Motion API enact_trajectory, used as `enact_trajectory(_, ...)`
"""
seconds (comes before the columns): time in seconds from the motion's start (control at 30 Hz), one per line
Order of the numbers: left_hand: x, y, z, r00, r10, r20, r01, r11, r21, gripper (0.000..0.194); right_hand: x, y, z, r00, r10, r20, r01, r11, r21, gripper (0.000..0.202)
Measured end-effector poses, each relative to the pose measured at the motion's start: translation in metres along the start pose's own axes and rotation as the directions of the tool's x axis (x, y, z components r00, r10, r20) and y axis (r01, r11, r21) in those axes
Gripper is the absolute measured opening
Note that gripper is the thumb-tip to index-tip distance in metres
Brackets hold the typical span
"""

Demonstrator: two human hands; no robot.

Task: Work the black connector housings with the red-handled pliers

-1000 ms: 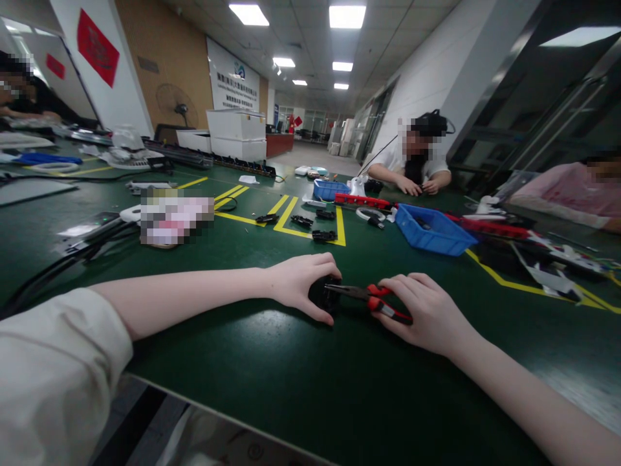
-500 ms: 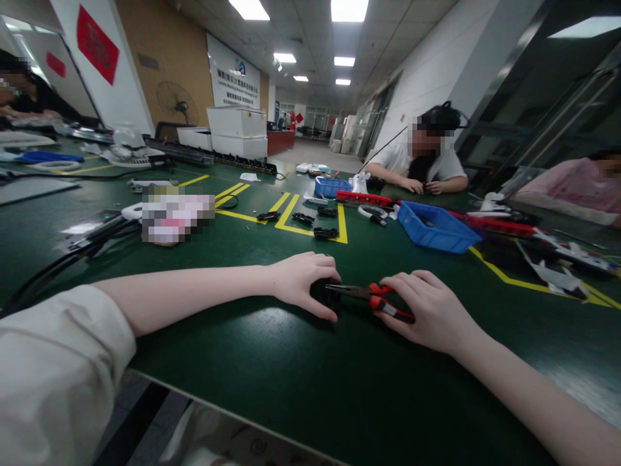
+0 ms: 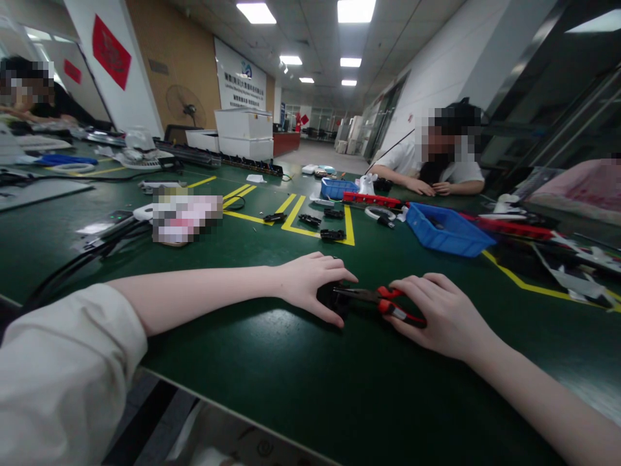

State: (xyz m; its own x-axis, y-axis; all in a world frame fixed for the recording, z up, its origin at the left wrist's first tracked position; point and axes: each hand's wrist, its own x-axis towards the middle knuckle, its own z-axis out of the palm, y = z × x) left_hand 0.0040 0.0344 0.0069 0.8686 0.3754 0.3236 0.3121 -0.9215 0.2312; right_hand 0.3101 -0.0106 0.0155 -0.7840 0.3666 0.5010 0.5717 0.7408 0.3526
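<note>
My left hand (image 3: 313,285) is curved around a small black part (image 3: 330,299) on the green table, thumb on the near side and fingers on the far side. The part's exact kind cannot be made out, as the hand partly covers it. In my right hand (image 3: 444,317) are long-nose pliers (image 3: 388,299) with red and black handles. Their jaws point left, and the tips reach the black part. Beyond my hands, several similar black pieces (image 3: 332,235) lie within and beside yellow tape lines.
A blue bin (image 3: 444,233) stands right of centre, with a smaller blue bin (image 3: 339,188) farther back. A phone-like pink object (image 3: 187,220) and black cables (image 3: 87,262) lie at left. Red strips (image 3: 371,200) stretch along the right. A co-worker (image 3: 436,162) sits across the table.
The whole view has shifted slightly, so the scene sits a little farther right. Both hands keep their holds, and the pliers' tips stay at the black part.
</note>
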Motion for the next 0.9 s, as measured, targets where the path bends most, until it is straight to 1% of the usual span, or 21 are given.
enact_trajectory(0.1,-0.001,-0.0002,-0.0011,0.999,0.04,-0.004,-0.04,0.999,-0.013,0.081,-0.0001,0.0006,0.0002,1.0,-0.005,0.001,0.005,1.0,-0.01,0.029)
enact_trajectory(0.3,-0.0013,-0.0005,-0.0048,0.99,0.14,0.021,-0.137,0.983,-0.122,0.063,-0.0025,0.0017,0.001,1.0,-0.013,0.011,0.013,0.999,-0.033,0.03)
enact_trajectory(0.47,0.0,-0.0027,-0.0066,0.989,0.125,0.084,-0.11,0.979,-0.169,0.062,-0.0023,0.002,-0.0001,1.0,-0.002,0.014,0.002,1.0,-0.008,0.029)
enact_trajectory(0.6,-0.0005,-0.006,-0.008,0.984,0.137,0.114,-0.116,0.977,-0.181,0.056,-0.0023,0.0022,-0.0011,1.0,0.018,0.024,-0.018,1.0,0.024,0.029)
enact_trajectory(0.8,-0.0017,-0.0076,-0.0083,0.983,0.137,0.122,-0.11,0.973,-0.204,0.053,-0.0038,0.0029,-0.0028,0.999,0.023,0.026,-0.024,0.999,0.03,0.031)
enact_trajectory(0.9,-0.0018,-0.0062,-0.0077,0.988,0.105,0.113,-0.085,0.982,-0.171,0.051,-0.005,0.0036,-0.0038,0.999,0.029,0.025,-0.03,0.999,0.04,0.031)
